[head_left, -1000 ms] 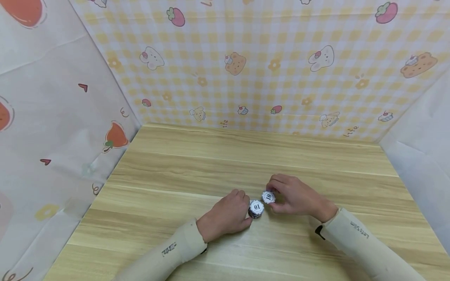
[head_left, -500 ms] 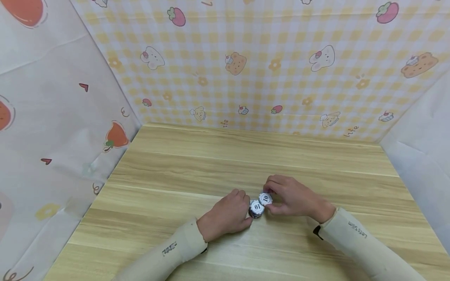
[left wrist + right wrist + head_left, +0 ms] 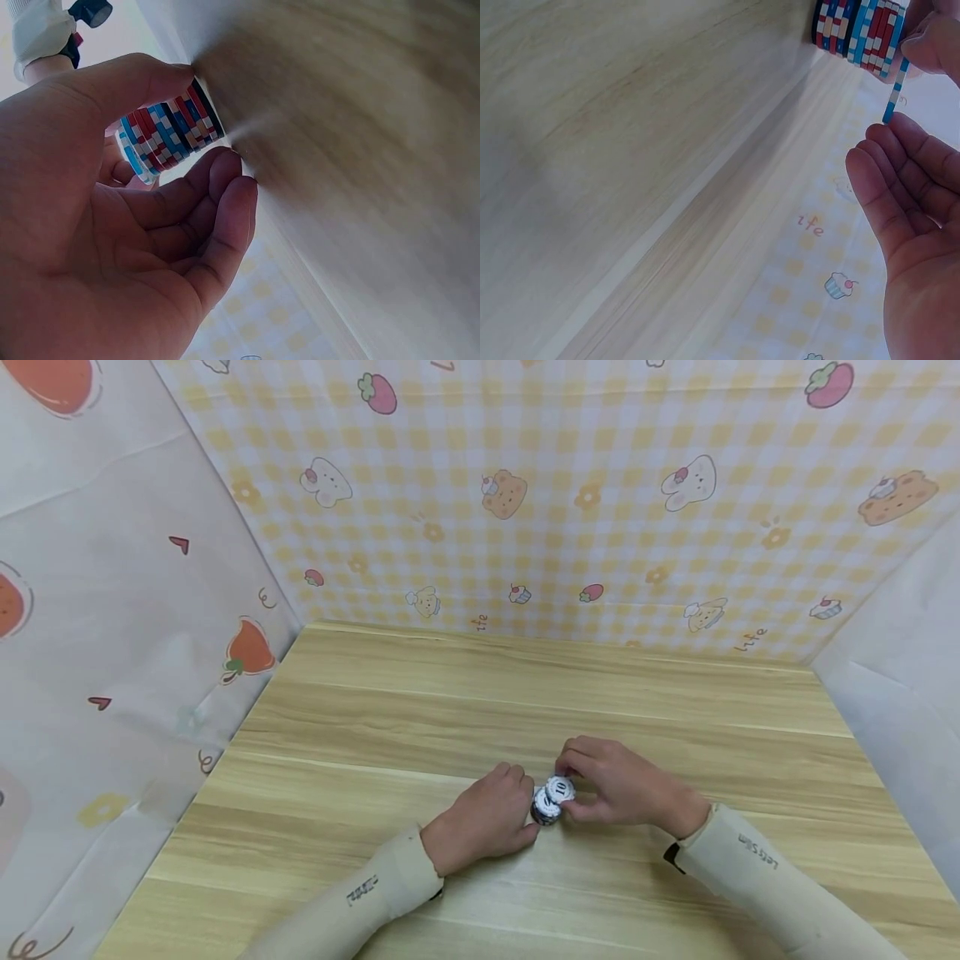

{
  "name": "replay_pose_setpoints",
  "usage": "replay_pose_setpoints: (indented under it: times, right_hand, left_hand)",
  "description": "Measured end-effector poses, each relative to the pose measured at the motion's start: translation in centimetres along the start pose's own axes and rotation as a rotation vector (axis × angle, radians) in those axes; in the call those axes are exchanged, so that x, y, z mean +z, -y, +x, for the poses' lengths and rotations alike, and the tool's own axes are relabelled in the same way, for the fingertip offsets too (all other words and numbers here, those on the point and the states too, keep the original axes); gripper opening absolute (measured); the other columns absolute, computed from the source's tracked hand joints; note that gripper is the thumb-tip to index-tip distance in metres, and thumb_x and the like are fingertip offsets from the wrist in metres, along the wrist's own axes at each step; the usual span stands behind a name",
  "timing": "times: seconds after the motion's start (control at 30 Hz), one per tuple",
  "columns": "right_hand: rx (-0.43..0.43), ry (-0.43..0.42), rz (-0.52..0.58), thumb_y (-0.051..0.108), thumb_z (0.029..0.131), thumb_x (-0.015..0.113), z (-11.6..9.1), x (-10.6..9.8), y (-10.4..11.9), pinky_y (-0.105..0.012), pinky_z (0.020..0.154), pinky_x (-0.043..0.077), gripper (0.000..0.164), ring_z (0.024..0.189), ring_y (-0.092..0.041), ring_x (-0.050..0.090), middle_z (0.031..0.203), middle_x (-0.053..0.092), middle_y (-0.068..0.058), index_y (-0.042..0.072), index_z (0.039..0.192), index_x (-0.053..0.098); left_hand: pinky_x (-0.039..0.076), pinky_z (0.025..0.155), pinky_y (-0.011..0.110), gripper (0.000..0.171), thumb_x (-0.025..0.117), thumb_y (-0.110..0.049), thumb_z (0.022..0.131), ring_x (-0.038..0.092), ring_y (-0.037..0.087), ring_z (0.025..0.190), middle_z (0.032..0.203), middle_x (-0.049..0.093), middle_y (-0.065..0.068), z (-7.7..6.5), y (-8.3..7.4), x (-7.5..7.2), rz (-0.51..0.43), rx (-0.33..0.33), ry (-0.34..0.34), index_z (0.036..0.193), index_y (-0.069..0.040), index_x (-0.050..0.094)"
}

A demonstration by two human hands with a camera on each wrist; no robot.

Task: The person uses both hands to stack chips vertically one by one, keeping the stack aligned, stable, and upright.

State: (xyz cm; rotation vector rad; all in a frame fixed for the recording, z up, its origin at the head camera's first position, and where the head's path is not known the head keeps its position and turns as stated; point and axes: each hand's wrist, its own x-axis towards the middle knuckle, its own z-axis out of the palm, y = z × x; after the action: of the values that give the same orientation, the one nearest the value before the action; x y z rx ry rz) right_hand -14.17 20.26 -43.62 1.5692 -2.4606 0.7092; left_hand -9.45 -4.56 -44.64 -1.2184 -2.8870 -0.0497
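A stack of poker chips stands upright on the wooden table, its edges striped red, blue, black and white in both wrist views. My left hand steadies the stack from the left, its thumb against the side and curled fingers close around the far side. Between thumb and fingertips my right hand pinches a single white-faced poker chip marked 10. Seen edge-on in the right wrist view, this blue-and-white chip sits at the top of the stack, slanted and jutting out past it.
The wooden tabletop reaches back to a yellow checked cloth wall. A white printed cloth hangs along the left, and a plain white one along the right.
My right hand has moved left and slightly toward me, bringing its chip from beside the stack to over the stack's top. The left hand stays in place.
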Motion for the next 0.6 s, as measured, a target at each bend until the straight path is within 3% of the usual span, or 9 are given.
replay_pose_setpoints:
  times: [0.6]
  right_hand:
    - [-0.051, -0.005, -0.002, 0.019, 0.082, 0.087, 0.41, 0.58, 0.61, -0.024, 0.072, 0.054, 0.033, 0.08, -0.011, 0.061, 0.098, 0.064, 0.004, 0.007, 0.107, 0.07]
  left_hand:
    - [0.047, 0.077, 0.027, 0.035, 0.079, -0.038, 0.097, 0.052, 0.015, 0.081, 0.09, 0.063, 0.002, -0.01, -0.09, -0.32, -0.021, -0.006, 0.006, 0.1, -0.003, 0.072]
